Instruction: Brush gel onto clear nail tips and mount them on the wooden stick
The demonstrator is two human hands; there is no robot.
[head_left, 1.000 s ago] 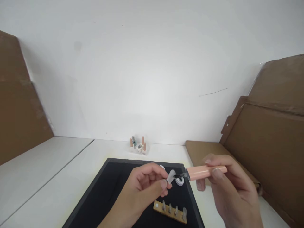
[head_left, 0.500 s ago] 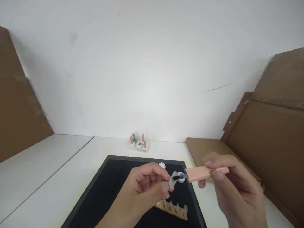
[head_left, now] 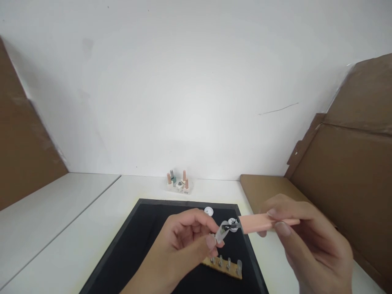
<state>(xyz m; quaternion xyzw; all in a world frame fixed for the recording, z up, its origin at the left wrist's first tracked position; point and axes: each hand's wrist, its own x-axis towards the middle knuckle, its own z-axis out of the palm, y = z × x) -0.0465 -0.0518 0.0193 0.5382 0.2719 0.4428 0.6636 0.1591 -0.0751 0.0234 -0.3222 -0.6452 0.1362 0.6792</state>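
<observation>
Between the thumb and index finger of my left hand [head_left: 186, 241] is a pale, translucent false nail tip [head_left: 221, 233], tilted up to the right. My right hand [head_left: 306, 241] pinches the peach-coloured cap of a nail polish brush [head_left: 259, 223], held nearly level. Its dark bristles reach the nail tip and seem to touch its surface. Below the left fingers, a wooden strip [head_left: 226, 268] carries several upright clear nail tips [head_left: 239, 266] on small stands. My left fingers hide the strip's left end.
A black mat [head_left: 147, 228] lies under the hands, bearing two small round white dishes [head_left: 208, 211]. By the white wall, a clear holder [head_left: 180, 188] contains several polish bottles. Cardboard panels [head_left: 352, 175] stand at both sides, with a flat cardboard piece [head_left: 263, 185] at right.
The right hand has shifted slightly right and down with the brush. The nail tip has tilted a little in the left fingers. The camera view has moved slightly.
</observation>
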